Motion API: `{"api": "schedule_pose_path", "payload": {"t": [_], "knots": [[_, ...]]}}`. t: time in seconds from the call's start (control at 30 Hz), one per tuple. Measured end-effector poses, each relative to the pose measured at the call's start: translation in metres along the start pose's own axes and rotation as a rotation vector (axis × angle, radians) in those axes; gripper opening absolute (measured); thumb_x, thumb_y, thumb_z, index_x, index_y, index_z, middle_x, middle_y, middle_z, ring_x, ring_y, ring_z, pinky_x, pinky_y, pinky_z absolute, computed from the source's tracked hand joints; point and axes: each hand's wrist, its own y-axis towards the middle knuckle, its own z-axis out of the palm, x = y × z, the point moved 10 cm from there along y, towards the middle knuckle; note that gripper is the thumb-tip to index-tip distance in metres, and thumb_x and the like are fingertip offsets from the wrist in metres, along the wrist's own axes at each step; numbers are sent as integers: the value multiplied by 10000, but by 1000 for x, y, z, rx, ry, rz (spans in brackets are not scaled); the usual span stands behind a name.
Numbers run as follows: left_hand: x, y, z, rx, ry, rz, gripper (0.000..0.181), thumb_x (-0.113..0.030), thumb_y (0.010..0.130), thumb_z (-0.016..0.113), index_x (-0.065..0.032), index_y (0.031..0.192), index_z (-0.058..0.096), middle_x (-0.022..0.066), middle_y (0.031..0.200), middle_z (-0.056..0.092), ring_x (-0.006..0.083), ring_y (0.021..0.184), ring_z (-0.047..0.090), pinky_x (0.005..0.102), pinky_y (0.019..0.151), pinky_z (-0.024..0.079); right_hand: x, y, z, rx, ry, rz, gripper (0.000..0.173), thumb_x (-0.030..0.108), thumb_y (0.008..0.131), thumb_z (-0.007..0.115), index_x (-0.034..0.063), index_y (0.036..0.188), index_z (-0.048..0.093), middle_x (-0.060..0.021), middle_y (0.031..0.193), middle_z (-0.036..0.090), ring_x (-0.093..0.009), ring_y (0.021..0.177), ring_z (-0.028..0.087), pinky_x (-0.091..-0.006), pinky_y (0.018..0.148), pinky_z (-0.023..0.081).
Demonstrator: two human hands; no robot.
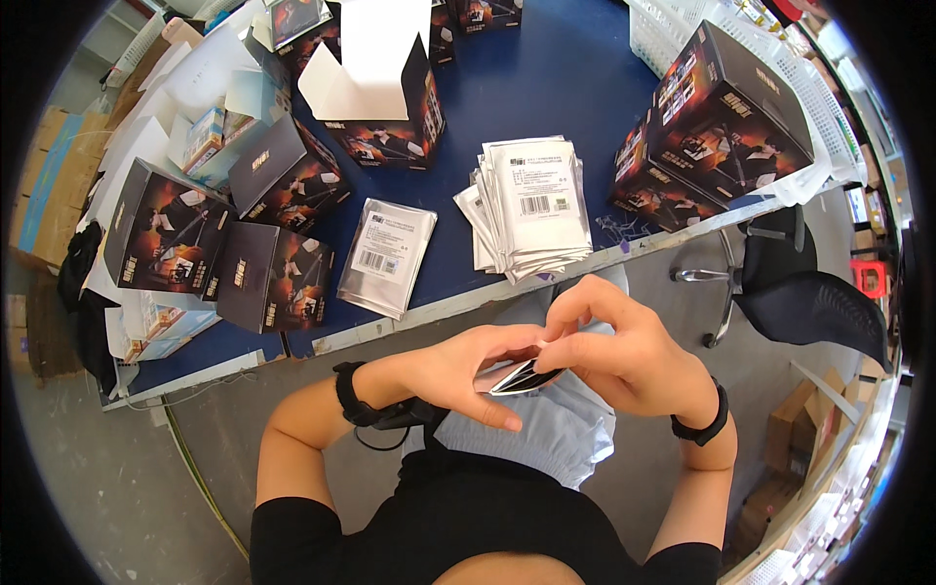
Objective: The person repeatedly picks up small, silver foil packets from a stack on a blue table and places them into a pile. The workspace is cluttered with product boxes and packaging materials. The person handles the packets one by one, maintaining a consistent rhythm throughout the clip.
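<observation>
My left hand (468, 365) cradles a thin, flat item with shiny edges and dark inner faces, perhaps a foil packet or cards (521, 379). The thumb and forefinger of my right hand (632, 351) pinch its upper edge, and the fingers cover much of it. Both hands are in front of the table edge, above my lap. Beyond them, a thick pile of silver foil packets (537, 190) lies on the blue table (556, 73), labelled sides up. A smaller stack of similar packets (387, 256) rests to its left, close to the edge.
An open printed cardboard box (384, 142) stands behind the packets. Several dark printed boxes (175, 227) crowd the left. More boxes (731, 124) are stacked at the right, beside a white plastic basket (647, 36). A black office chair (804, 303) stands right of me.
</observation>
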Motion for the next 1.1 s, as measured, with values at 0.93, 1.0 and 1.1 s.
{"api": "schedule_pose_path", "payload": {"t": [0.93,1.0,1.1], "knots": [[20,-11,-5,-70,-171,-121,671,-99,715,778,-11,1285,436,71,1121,521,174,1089,489,333,998,365,16,7,-34,-175,-510,-36,227,52,673,650,72,884,570,-55,900,518,-230,811,517,-314,720,386],[18,-10,-6,-69,-198,-112,658,-109,717,778,-9,1277,446,74,1132,529,171,1089,495,330,994,372,13,8,-32,-177,-487,-76,255,51,655,664,74,893,574,-44,868,523,-224,805,521,-314,711,383],[13,-9,-7,-93,-174,-105,634,-127,722,776,-7,1260,462,81,1145,544,166,1096,503,325,990,380,15,7,-19,-177,-436,-133,276,44,647,662,76,909,583,-27,828,530,-217,803,528,-313,698,379]]}}
